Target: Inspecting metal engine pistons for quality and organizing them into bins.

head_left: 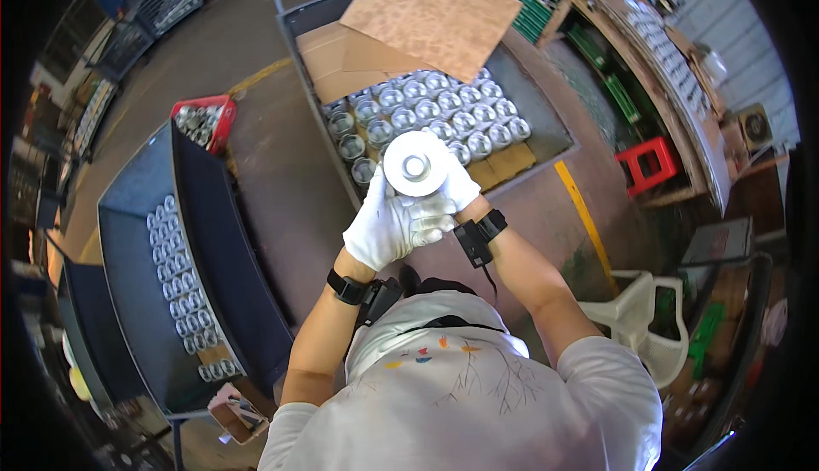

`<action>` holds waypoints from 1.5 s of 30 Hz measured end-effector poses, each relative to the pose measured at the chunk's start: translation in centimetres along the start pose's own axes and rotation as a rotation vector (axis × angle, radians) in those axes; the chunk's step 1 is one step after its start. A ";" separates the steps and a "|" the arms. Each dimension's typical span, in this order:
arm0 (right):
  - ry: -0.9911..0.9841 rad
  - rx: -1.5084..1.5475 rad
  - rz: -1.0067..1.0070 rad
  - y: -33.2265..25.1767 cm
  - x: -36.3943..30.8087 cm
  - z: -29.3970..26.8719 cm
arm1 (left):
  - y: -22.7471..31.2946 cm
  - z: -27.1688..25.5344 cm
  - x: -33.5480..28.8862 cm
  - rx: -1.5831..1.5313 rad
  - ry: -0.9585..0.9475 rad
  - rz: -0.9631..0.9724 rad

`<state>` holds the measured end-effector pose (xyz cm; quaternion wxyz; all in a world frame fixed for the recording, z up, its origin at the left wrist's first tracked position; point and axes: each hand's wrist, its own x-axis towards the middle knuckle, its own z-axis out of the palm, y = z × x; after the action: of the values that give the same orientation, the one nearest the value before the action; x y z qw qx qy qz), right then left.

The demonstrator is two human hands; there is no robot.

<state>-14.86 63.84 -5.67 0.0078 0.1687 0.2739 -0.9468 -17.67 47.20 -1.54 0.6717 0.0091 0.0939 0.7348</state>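
Observation:
Both of my hands wear white gloves and hold one round, shiny metal part (409,183) above the near side of a cart. Its bright face is turned up, with a raised knob-like hub in the middle. My left hand (386,228) is closed round its lower left side, fingers stretching across beneath it. My right hand (459,183) grips it from the right, its fingers partly hidden. Just beyond, several rows of silver metal cups (415,111) stand upright in the grey cart (556,140).
Brown cardboard sheets (431,14) lie over the cart's far part. On the left, a dark metal bin (136,300) holds more silver cups, near a red crate (223,121) of metal parts. To the right are a workbench (695,159), a red stool (646,166) and a white plastic chair (627,311).

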 end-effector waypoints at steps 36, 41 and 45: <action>0.095 -1.851 -0.775 -2.2 -2.4 6.2 | 9.3 1.1 -2.6 0.231 0.055 0.122; 0.020 -1.949 -1.222 -0.8 -1.9 6.3 | 9.7 0.8 -3.2 0.216 0.079 0.076; 0.207 -1.755 -0.830 -0.1 -1.9 7.4 | 9.9 0.3 -3.5 0.287 0.086 0.049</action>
<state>-15.44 59.95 0.84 -0.2275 0.0755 0.9186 -0.3143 -27.06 42.94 0.63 0.6408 0.0757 0.2265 0.7296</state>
